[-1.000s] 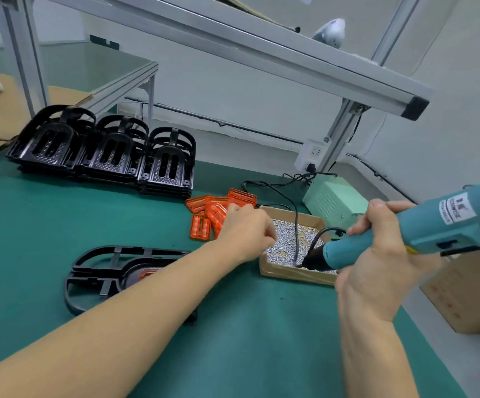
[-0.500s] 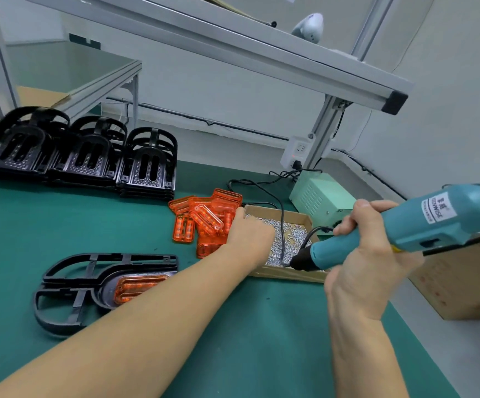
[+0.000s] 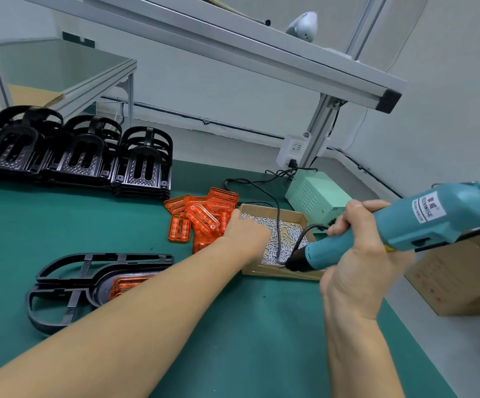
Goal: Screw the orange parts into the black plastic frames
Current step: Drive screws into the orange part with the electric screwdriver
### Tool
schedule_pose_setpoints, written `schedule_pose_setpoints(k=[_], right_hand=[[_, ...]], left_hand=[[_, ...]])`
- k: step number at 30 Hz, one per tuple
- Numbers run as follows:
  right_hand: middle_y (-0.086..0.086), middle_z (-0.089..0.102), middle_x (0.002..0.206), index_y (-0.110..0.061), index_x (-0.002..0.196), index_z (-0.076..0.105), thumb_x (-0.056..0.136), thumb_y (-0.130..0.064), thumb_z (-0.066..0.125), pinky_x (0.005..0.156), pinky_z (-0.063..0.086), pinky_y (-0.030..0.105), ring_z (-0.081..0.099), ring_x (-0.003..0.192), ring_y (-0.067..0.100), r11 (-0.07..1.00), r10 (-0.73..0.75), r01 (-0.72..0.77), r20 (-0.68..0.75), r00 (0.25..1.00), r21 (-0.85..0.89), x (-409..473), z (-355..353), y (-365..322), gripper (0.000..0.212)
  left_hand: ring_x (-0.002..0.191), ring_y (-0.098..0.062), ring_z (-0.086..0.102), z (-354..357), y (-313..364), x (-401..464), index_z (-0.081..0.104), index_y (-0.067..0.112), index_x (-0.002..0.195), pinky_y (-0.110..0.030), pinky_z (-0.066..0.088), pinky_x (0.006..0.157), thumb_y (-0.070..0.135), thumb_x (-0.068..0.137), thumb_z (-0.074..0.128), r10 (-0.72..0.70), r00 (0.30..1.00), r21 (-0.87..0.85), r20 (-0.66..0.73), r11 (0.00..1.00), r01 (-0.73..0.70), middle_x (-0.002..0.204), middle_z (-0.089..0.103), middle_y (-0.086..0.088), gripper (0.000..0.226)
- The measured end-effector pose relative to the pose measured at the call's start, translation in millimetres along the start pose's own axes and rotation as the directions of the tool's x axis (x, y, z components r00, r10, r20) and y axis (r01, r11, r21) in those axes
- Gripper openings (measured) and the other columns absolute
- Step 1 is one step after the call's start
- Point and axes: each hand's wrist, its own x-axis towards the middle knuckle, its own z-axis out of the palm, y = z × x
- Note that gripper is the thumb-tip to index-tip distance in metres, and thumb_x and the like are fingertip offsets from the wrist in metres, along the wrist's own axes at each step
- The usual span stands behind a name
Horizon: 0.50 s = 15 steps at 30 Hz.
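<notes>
Orange part [image 3: 129, 284] seated in frame [image 3: 69, 282] at 8 o'clock, not visibly screwed yet; left hand [image 3: 244, 234] in screw box [image 3: 273, 272], grip hidden; right hand [image 3: 356, 254] wrapped round driver [image 3: 422, 222]; frame stacks [image 3: 75, 156] at 10 pending

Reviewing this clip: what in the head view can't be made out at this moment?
- Left hand fingertips: hidden behind its own knuckles over the box of screws; whether it holds a screw cannot be told.
- Screwdriver bit: too small and dark to see.
- Orange part in the black frame: partly covered by the left forearm; any screws in it are not visible.
- Cardboard box: blurred and cut by the right edge.
</notes>
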Motion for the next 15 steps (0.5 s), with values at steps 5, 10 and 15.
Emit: schedule_pose_setpoints(k=[5,10,15], right_hand=[[-0.01,0.049,0.05,-0.026,0.053,0.056,0.075,-0.003,0.061,0.057,0.04,0.031,0.042,0.049,0.018,1.0,-0.01,0.01,0.005,1.0,0.007,0.3,0.3,-0.4,0.033],[-0.008,0.048,0.05,-0.025,0.052,0.055,0.076,-0.001,0.06,0.057,0.04,0.029,0.041,0.05,0.021,0.999,0.004,-0.004,0.0,1.0,0.038,0.3,0.3,-3.6,0.034],[-0.003,0.047,0.057,-0.024,0.057,0.056,0.08,0.002,0.055,0.051,0.04,0.02,0.044,0.046,0.013,0.953,0.157,-0.167,0.063,0.986,0.251,-6.0,6.1,-6.5,0.035]], left_hand=[[0.089,-0.019,0.049,-1.2,-5.1,-5.7,0.059,0.019,0.07,-0.042,0.024,0.091,0.015,0.081,0.057,-0.081,0.995,-0.264,-0.052,0.962,0.065,0.081,0.062,0.003,0.012],[0.077,-0.013,0.06,-9.4,-23.5,-28.8,0.066,0.021,0.068,-0.029,0.044,0.082,0.012,0.079,0.068,-0.235,0.964,-0.785,-0.125,0.617,0.048,0.073,0.066,0.009,0.014],[0.059,-0.003,0.06,-11.1,-53.0,-71.4,0.07,0.015,0.067,-0.015,0.047,0.057,-0.001,0.073,0.075,-0.363,0.932,-0.998,-0.027,0.056,-0.007,0.064,0.068,0.003,0.018]])
